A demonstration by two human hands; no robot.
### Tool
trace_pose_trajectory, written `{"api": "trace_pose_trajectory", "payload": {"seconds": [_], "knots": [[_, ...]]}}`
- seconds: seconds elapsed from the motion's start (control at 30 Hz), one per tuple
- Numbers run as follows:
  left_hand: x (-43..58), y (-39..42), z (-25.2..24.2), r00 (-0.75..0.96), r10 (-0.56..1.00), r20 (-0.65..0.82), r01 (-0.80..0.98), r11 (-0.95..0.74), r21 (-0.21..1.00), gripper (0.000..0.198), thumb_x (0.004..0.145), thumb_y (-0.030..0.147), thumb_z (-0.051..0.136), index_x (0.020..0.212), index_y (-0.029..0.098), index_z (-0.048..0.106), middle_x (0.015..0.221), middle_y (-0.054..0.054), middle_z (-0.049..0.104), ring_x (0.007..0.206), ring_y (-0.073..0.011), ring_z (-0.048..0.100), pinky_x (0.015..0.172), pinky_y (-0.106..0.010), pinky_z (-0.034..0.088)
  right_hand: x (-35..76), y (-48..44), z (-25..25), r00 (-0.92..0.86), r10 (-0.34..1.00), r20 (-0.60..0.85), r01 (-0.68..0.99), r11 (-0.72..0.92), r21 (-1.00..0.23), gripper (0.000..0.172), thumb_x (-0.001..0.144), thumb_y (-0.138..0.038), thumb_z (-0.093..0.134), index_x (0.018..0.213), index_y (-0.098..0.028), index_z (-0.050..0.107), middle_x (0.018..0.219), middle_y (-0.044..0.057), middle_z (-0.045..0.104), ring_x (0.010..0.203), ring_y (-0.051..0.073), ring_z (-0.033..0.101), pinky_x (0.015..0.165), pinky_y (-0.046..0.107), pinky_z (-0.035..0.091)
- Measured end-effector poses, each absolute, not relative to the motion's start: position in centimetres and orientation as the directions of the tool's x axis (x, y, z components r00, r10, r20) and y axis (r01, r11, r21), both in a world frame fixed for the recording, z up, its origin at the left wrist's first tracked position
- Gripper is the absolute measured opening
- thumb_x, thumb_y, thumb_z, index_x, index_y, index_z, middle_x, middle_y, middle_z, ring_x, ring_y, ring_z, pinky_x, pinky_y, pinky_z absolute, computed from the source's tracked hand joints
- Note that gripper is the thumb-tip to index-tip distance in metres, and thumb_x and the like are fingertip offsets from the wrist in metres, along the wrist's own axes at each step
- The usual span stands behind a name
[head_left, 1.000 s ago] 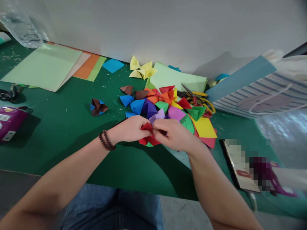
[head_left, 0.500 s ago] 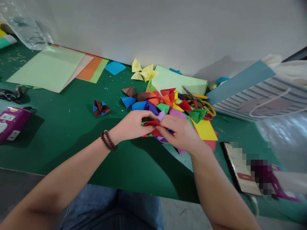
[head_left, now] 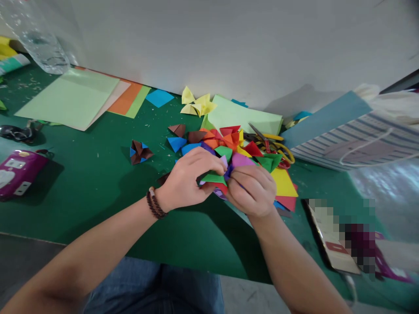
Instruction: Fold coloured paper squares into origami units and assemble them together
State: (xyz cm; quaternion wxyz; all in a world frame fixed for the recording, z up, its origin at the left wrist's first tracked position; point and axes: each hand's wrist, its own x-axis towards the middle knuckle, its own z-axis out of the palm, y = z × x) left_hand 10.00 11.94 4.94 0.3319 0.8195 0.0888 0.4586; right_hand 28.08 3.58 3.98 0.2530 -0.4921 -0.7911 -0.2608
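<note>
A small folded-paper piece (head_left: 214,178), green with red and purple parts, is pinched between the thumb and fingers of my left hand (head_left: 188,181). My right hand (head_left: 253,187) is closed at its right side, fingertips on the same piece; a bit of dark blue-purple paper shows by them. Its inner part is hidden by my fingers. Right behind my hands lies a heap of folded paper units (head_left: 212,137) in orange, red, blue, brown, green and purple. A brown and blue folded unit (head_left: 140,152) sits apart on the left.
Pale green paper sheets (head_left: 70,98) lie at the back left of the green table (head_left: 108,183). Scissors (head_left: 262,137) rest behind the heap, beside a striped paper bag (head_left: 353,131). A phone (head_left: 330,235) is on the right, a purple box-shaped device (head_left: 22,174) on the left.
My hands have turned the folded piece, so that green paper now shows on top where red did. My right hand's fingers have curled more tightly. The view has shifted slightly.
</note>
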Motion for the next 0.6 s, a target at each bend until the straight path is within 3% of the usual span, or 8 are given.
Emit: {"api": "trace_pose_trajectory", "payload": {"seconds": [0.2, 0.43, 0.6], "knots": [[10.1, 12.1, 5.0, 0.541, 0.463, 0.702, -0.196, -0.742, 0.640, 0.016, 0.077, 0.006, 0.054, 0.083, 0.021, 0.059, 0.097, -0.004, 0.070, 0.094, -0.0164, 0.063, 0.087, -0.034, 0.050, 27.7, 4.1, 3.8, -0.412, 0.596, 0.689, 0.892, 0.417, 0.173, 0.019, 0.083, -0.019, 0.057, 0.067, -0.026, 0.051, 0.065, 0.004, 0.061, 0.067, 0.018, 0.057, 0.062, 0.034, 0.046], [10.5, 12.3, 4.6, 0.616, 0.609, 0.500, -0.062, -0.595, 0.802, 0.013, 0.081, 0.009, 0.054, 0.086, 0.017, 0.062, 0.093, -0.005, 0.068, 0.089, -0.0149, 0.063, 0.084, -0.030, 0.050, 26.9, 5.2, 3.8, -0.329, 0.653, 0.682, 0.917, 0.395, 0.064, 0.032, 0.086, -0.015, 0.047, 0.058, -0.024, 0.035, 0.051, -0.001, 0.041, 0.050, 0.015, 0.038, 0.048, 0.031, 0.027], [10.5, 12.2, 5.1, 0.629, 0.658, 0.413, 0.003, -0.534, 0.846, 0.015, 0.080, 0.007, 0.054, 0.087, 0.017, 0.063, 0.089, -0.003, 0.069, 0.085, -0.0132, 0.063, 0.078, -0.025, 0.050, 26.4, 5.1, 4.2, -0.292, 0.680, 0.673, 0.907, 0.420, -0.031, 0.034, 0.084, -0.011, 0.050, 0.059, -0.024, 0.031, 0.052, -0.003, 0.038, 0.050, 0.014, 0.035, 0.048, 0.030, 0.026]]}}
